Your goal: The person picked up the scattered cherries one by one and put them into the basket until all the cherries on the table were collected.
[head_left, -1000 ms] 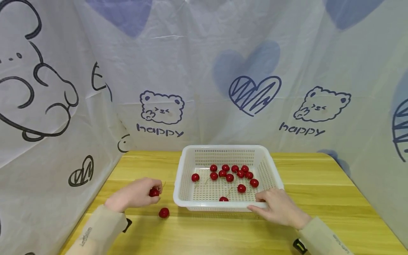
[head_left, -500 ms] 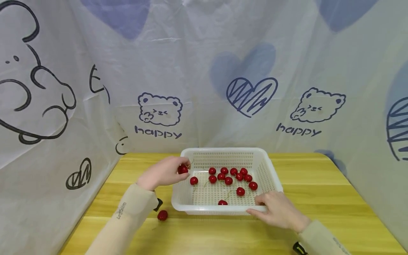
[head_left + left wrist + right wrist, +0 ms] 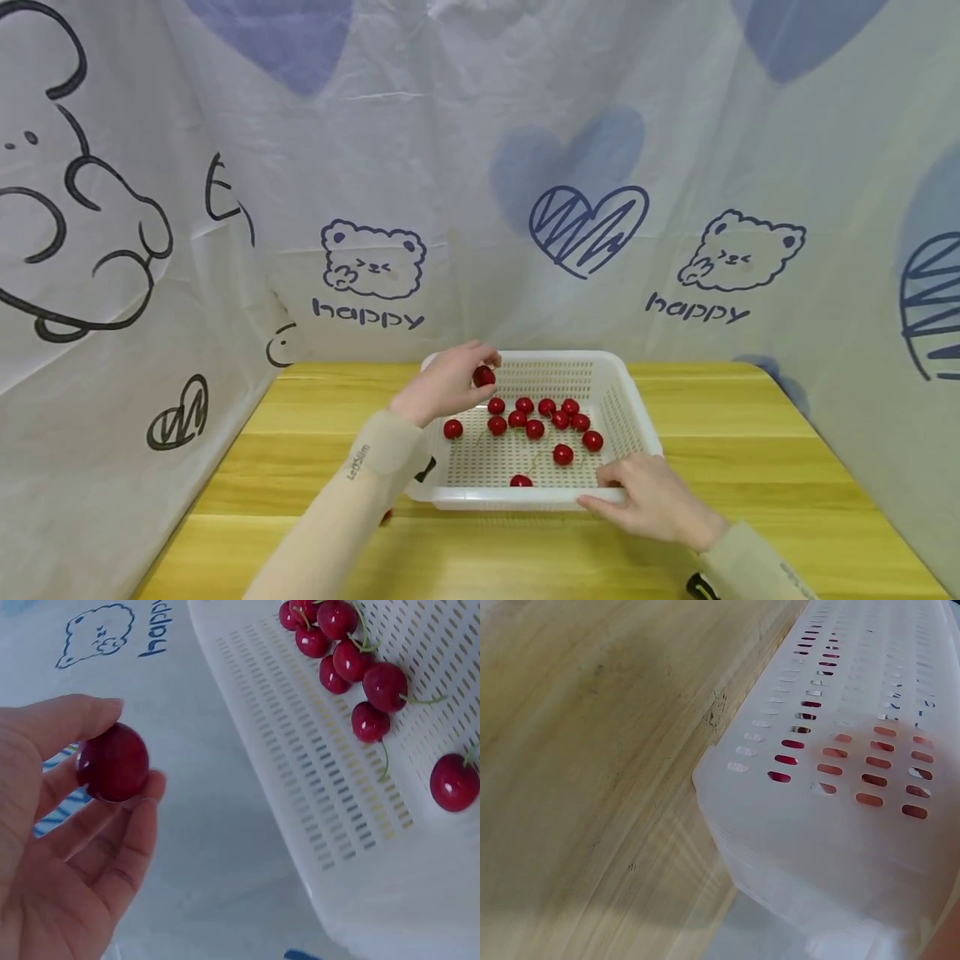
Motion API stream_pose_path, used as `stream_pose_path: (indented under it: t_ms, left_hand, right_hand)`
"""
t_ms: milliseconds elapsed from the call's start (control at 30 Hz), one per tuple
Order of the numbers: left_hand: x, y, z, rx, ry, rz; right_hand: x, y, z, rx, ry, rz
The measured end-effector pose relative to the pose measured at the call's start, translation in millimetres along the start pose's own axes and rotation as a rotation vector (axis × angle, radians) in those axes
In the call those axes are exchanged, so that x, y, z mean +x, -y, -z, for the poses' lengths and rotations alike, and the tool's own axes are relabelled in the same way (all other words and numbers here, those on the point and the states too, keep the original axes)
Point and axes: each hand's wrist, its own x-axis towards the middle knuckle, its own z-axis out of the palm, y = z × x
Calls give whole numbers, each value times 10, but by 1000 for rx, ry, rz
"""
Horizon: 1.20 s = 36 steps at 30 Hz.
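Observation:
Between thumb and fingertips my left hand point(image 3: 450, 382) pinches one red cherry point(image 3: 114, 763), held above the left back part of a white perforated plastic basket point(image 3: 517, 500). Several more red cherries point(image 3: 535, 429) with green stems lie on the basket floor. My right hand point(image 3: 651, 497) grips the basket's front rim near its right corner, thumb outside and fingers over the inside. In the right wrist view the basket wall point(image 3: 780, 817) hides most of that hand, whose fingers show faintly through the slots.
One loose cherry point(image 3: 386, 517) lies on the wooden table point(image 3: 750, 467) left of the basket, mostly hidden behind my left sleeve. A white patterned cloth point(image 3: 465, 167) hangs behind and beside the table.
My left hand has carried the cherry from the table left of the basket, up and rightward over the basket. The right hand keeps its grip on the rim.

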Motion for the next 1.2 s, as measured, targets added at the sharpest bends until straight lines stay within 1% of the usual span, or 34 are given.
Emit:
stream_pose_path:
  t_ms: [167,233,300,367,467,533,633,767,867,1000,1200]
  left_hand:
    - [140,-28,-107,-27,-60,-5]
    - [186,-18,-151,-18,-86,-14]
    - [225,0,-198,-11,-97,-11]
    - [254,25,-249,-4,-93,-2]
    - [276,65,-328,3,-65,26]
    - [283,93,-379,20,-43,54]
    - [289,141,-447,38,-31,106]
    - [292,230,-544,38,-24,181]
    - [290,304,-627,41,-6,225]
    - [267,383,-733,43,9,257]
    - [235,442,-844,27,28,301]
  right_hand:
    - [-1,-5,-7,-1,-13,12]
    - [-1,-6,-5,-2,-9,12]
    - [-2,-5,0,-2,-3,11]
    - [-2,-5,3,-5,2,8]
    - [-1,-3,5,-13,2,6]
    - [0,-2,6,-16,2,7]
    - [1,-2,9,-17,-2,8]
    - [-1,-2,13,-11,-7,7]
    - [-6,-5,11,-7,-8,7]
    - [-8,-8,4,-9,-12,11]
    - [-7,-6,12,-13,-18,19]
